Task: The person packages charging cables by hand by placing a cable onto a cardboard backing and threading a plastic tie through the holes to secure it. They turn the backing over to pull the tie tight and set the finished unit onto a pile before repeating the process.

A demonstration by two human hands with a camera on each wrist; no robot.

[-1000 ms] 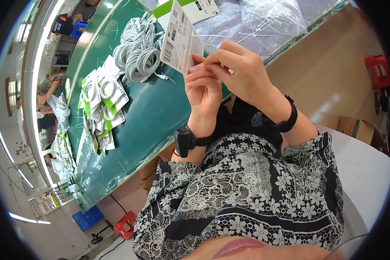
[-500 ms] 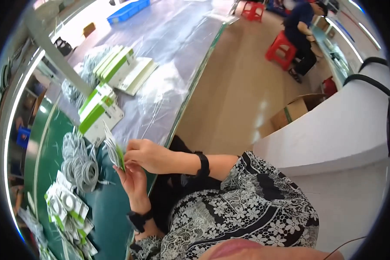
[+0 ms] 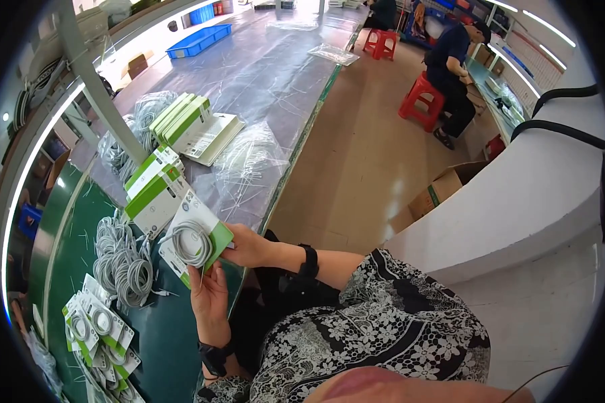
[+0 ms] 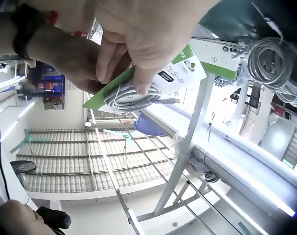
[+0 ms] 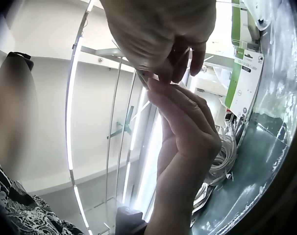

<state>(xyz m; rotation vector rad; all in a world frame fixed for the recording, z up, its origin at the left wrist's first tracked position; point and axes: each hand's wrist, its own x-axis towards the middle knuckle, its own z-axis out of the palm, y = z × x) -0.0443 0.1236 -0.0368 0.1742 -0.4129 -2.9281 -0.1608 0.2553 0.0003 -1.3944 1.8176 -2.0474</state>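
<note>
A white and green packaging card (image 3: 208, 216) bears a coiled grey-white cable (image 3: 192, 243) on its front, facing the head camera. My left hand (image 3: 210, 295) grips the card's lower edge, thumb on the front. At the card's right green edge, my right hand (image 3: 247, 246) pinches it, its fingers partly hidden behind. In the left wrist view the left thumb (image 4: 142, 81) presses beside the coil. The right wrist view shows the right hand (image 5: 163, 39) with curled fingers close over the left fingers (image 5: 183, 110).
Loose cable coils (image 3: 124, 265) lie left of the hands, with several carded cables (image 3: 97, 329) piled nearer. Stacked cards (image 3: 156, 191) stand beyond, beside a clear bag of thin white ties (image 3: 252, 161). A blue tray (image 3: 199, 41) sits farther back. Someone sits on a red stool (image 3: 423, 101).
The head view has swung toward the table's far end. The card has turned from its printed back, through edge-on, to its cable side. Both hands stay on it, the right now at its right edge.
</note>
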